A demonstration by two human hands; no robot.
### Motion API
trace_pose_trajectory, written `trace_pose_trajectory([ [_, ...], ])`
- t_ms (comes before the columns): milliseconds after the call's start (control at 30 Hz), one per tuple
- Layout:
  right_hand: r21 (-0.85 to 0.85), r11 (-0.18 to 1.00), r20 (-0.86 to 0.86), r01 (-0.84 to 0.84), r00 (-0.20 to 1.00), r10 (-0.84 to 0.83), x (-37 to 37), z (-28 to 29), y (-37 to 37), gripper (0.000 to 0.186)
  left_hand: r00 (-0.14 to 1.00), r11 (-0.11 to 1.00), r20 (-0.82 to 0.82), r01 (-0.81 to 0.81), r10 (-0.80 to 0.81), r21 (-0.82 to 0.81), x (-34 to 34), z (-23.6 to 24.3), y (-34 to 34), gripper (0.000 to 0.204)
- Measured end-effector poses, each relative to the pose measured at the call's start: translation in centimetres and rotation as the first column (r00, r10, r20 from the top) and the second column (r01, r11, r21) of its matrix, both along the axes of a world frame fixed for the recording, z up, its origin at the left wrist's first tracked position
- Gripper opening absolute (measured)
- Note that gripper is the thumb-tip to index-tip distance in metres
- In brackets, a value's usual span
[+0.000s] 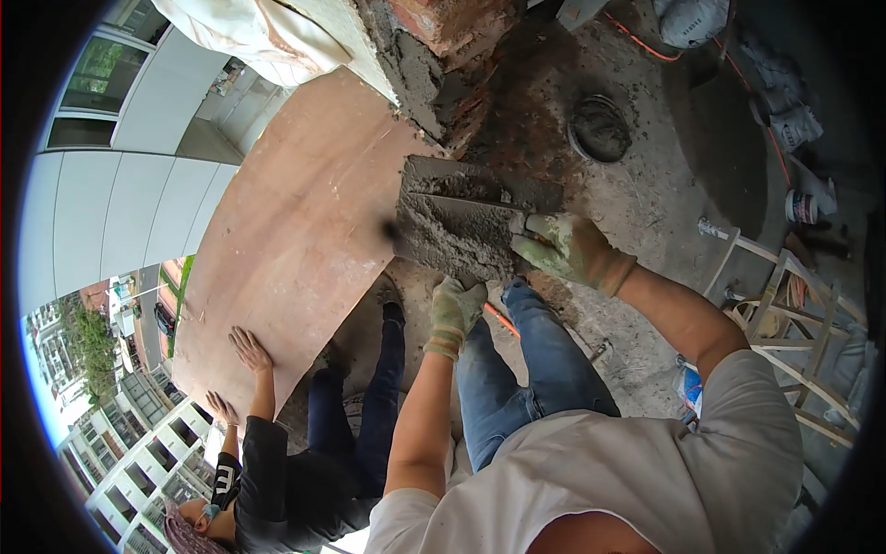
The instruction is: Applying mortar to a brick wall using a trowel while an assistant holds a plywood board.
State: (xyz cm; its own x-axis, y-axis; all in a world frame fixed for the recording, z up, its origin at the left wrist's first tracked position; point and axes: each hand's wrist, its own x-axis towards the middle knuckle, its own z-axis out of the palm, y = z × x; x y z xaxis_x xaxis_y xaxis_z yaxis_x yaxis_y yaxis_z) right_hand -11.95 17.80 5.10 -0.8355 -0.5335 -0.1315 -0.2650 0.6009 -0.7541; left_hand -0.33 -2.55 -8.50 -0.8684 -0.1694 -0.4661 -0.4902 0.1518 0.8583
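My left hand [454, 312], in a pale green glove, is closed at the near edge of a mortar hawk [404, 242]; its grip is partly hidden below. Wet grey mortar [457, 235] lies heaped across the hawk. My gloved right hand [570, 249] is wrapped round the handle of a plastering trowel [461, 175], whose flat blade reaches left over the mortar. Just beyond the blade stands the lower end of a brick pillar [452, 32], partly coated with mortar [415, 78].
At left, a co-worker's two bare hands [249, 349] press on a large plywood sheet [286, 203], which runs to the pillar. A round bucket of mortar [600, 129] sits on the floor ahead. To the right are a wooden stepladder [784, 314], sacks [692, 20] and an orange cord [775, 143].
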Motion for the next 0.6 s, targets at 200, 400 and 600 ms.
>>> trace_pose_trajectory([
  [200,0.052,0.996,-0.038,0.067,0.997,-0.065,-1.7,-3.1,4.0,0.026,0.969,0.915,0.215,-0.194,0.122,0.355,-5.1,-0.1,-0.3,0.01],
  [400,0.321,0.941,-0.56,-0.103,0.781,0.276,-7.9,-3.9,6.9,0.032,0.918,0.775,0.07,0.369,-0.391,-0.514,-5.8,2.9,-2.4,0.025],
  [600,0.093,0.986,-0.767,-0.137,0.622,0.158,-12.9,-12.9,5.7,0.048,0.869,0.738,0.347,0.486,-0.352,-0.468,-0.3,-4.2,-0.5,0.029],
])
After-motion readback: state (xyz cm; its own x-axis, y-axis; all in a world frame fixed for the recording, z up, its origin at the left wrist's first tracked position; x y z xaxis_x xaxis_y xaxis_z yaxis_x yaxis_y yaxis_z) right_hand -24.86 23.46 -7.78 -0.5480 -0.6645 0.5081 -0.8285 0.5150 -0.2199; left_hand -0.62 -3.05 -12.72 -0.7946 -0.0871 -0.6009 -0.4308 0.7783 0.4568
